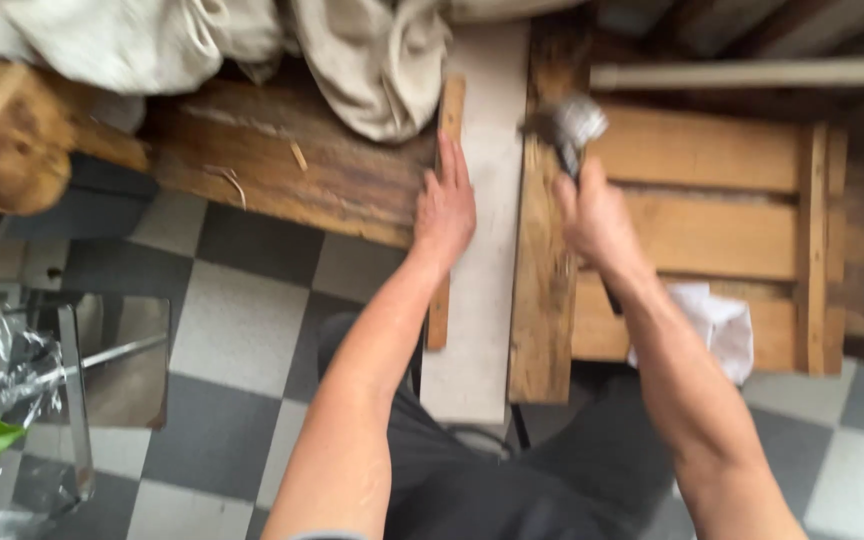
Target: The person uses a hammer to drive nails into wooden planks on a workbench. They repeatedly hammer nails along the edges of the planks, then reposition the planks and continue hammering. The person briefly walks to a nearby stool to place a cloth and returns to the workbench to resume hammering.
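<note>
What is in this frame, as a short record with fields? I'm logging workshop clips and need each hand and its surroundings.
left hand: left hand lies flat, fingers spread, on a thin wooden strip beside a pale board
right hand: right hand grips a hammer, its metal head blurred
support: slatted wooden pallet and a worn plank
nearby: pale cloth on the plank, white rag by the right forearm
floor: grey and white checkered tiles
</note>
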